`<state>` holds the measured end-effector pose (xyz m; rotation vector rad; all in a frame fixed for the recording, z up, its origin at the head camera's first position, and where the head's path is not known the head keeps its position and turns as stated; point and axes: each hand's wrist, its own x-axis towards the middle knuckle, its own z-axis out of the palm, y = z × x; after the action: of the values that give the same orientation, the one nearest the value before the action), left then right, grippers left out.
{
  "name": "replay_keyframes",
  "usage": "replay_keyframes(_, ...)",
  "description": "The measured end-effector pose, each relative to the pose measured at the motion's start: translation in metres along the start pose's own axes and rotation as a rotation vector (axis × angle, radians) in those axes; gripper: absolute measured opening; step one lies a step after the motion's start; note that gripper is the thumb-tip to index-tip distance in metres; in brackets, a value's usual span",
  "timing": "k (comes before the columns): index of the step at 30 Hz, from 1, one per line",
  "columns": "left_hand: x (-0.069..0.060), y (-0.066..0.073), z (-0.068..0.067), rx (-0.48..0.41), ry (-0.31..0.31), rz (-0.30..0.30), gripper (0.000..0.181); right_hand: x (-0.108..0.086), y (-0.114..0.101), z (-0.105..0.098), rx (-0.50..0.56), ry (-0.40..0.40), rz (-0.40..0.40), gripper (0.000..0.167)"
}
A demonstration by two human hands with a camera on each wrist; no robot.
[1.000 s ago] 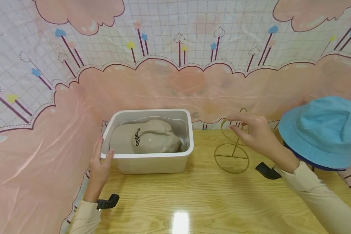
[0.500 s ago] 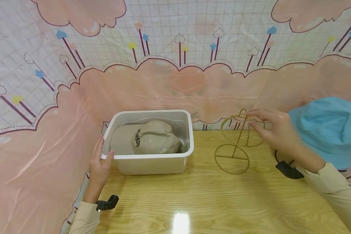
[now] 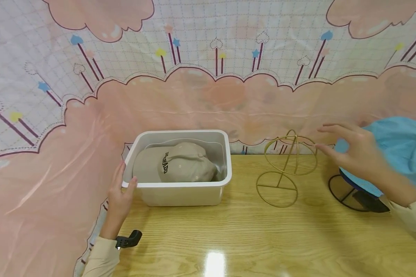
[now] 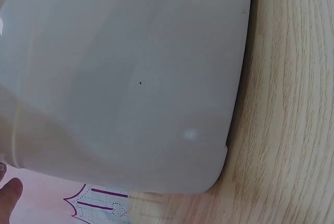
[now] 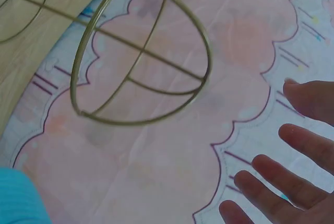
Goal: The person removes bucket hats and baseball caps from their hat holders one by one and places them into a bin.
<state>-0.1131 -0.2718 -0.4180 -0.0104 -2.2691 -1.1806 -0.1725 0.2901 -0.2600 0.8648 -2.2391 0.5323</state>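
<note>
Through my head feed, I saw the white rectangular plastic bin (image 3: 182, 197) standing upright on the wood-grained worktop (image 3: 194, 231), mouth up, with a rounded rim. My left wrist view showed a tiny dark speck on its smooth outer wall. Inside it I made out the beige fabric cap (image 3: 183, 168), brim to the left, crown creased, dark lettering across its front. To the bin's right, and apart from it, I had the gold wire stand (image 3: 280, 177) upright: flat base ring, slim post, upper ring with arched wires.
</note>
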Motion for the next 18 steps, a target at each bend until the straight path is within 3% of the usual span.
replay_keyframes(3, 0.000, 0.000, 0.000, 0.004, 0.004, 0.002, 0.061, -0.002, 0.007, -0.006, -0.021, -0.017, 0.031, 0.045)
replay_keyframes(11, 0.016, -0.007, 0.002, -0.003, 0.034, 0.074, 0.058, -0.003, 0.023, -0.014, -0.095, -0.109, 0.181, 0.060)
replay_keyframes(18, 0.027, -0.012, 0.002, -0.002, 0.017, 0.074, 0.058, -0.006, 0.035, -0.022, -0.174, -0.163, 0.282, 0.062)
